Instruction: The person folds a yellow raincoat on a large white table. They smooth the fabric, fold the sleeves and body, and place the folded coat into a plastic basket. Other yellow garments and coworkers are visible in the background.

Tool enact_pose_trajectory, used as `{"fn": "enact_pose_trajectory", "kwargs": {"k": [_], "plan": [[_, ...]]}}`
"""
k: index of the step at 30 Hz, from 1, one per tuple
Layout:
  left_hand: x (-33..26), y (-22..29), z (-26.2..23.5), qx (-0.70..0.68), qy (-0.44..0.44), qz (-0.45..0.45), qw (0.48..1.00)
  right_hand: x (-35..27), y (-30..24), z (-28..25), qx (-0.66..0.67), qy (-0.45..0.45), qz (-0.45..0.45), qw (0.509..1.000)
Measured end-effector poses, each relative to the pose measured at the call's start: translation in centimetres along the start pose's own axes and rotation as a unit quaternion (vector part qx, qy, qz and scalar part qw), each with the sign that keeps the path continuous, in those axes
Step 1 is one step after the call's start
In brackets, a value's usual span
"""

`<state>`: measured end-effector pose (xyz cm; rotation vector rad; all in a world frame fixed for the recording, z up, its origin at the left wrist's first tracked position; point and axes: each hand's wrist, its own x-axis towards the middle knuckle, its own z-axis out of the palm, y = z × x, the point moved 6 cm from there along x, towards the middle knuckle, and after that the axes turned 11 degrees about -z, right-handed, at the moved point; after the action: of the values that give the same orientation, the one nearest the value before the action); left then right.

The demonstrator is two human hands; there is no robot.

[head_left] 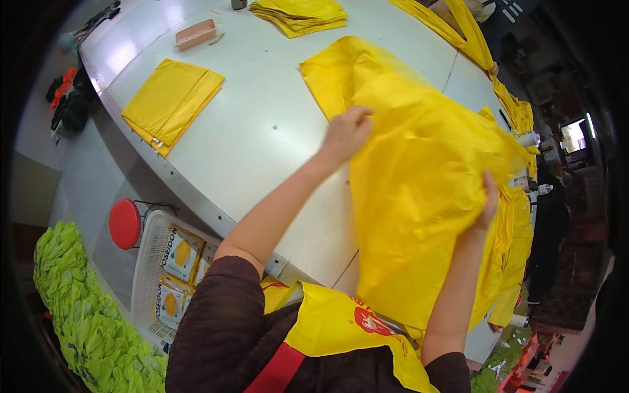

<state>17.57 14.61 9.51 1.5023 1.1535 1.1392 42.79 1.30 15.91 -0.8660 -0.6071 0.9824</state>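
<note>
A large yellow raincoat (pixel 419 170) of thin, shiny material lies spread and billowed over the white table, in front of me and to the right. My left hand (pixel 348 133) is closed, pinching the raincoat near its left edge. My right hand (pixel 486 202) grips a bunched part at its right side, and some of those fingers are hidden by the material. A folded yellow piece (pixel 173 101) rests at the table's left. At the far side is a folded yellow stack (pixel 298 14). More yellow material (pixel 514 242) lies along the right.
The white table (pixel 262 124) bears a shallow pinkish tray (pixel 195 34). Below its left edge are a red stool (pixel 124 223), a white basket (pixel 145 281) of packages and a lime-green heap (pixel 85 308). At upper right, another person's hand (pixel 494 68) touches yellow material.
</note>
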Motion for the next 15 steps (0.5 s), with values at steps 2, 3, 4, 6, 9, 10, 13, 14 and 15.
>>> {"fn": "enact_pose_trajectory", "kwargs": {"k": [2, 3, 4, 6, 9, 10, 13, 14, 15], "plan": [[3.2, -7.1, -0.7, 0.191, 0.062, -0.008, 0.98, 0.8, -3.0, 1.5, 0.038, -0.079, 0.022, 0.996], [4.2, -8.9, 0.2, 0.241, 0.028, 0.012, 0.97, 1.1, -4.2, 1.5, 0.034, -0.074, 0.021, 0.996], [4.9, -10.5, 0.8, 0.294, -0.003, 0.032, 0.955, 1.5, -4.6, 1.9, 0.032, -0.076, 0.012, 0.997], [6.0, -12.4, 3.3, 0.351, -0.035, 0.13, 0.927, 2.1, -5.1, 2.6, 0.024, -0.076, -0.007, 0.997], [6.8, -13.2, 6.9, 0.388, -0.065, 0.272, 0.878, 3.4, -3.8, 2.4, -0.02, -0.05, -0.02, 0.998], [7.4, -13.7, 7.9, 0.414, -0.101, 0.265, 0.865, 3.5, -3.4, 2.7, -0.016, -0.047, -0.021, 0.999], [8.5, -12.5, 8.6, 0.541, -0.252, 0.2, 0.777, 3.2, -2.6, 3.8, -0.013, -0.036, -0.024, 0.999], [8.5, -11.6, 7.8, 0.588, -0.306, 0.168, 0.73, 3.2, -2.6, 4.3, -0.019, -0.035, -0.022, 0.999], [8.3, -10.8, 7.0, 0.634, -0.311, 0.168, 0.688, 3.0, -2.6, 4.7, -0.027, -0.033, -0.022, 0.999]]}}
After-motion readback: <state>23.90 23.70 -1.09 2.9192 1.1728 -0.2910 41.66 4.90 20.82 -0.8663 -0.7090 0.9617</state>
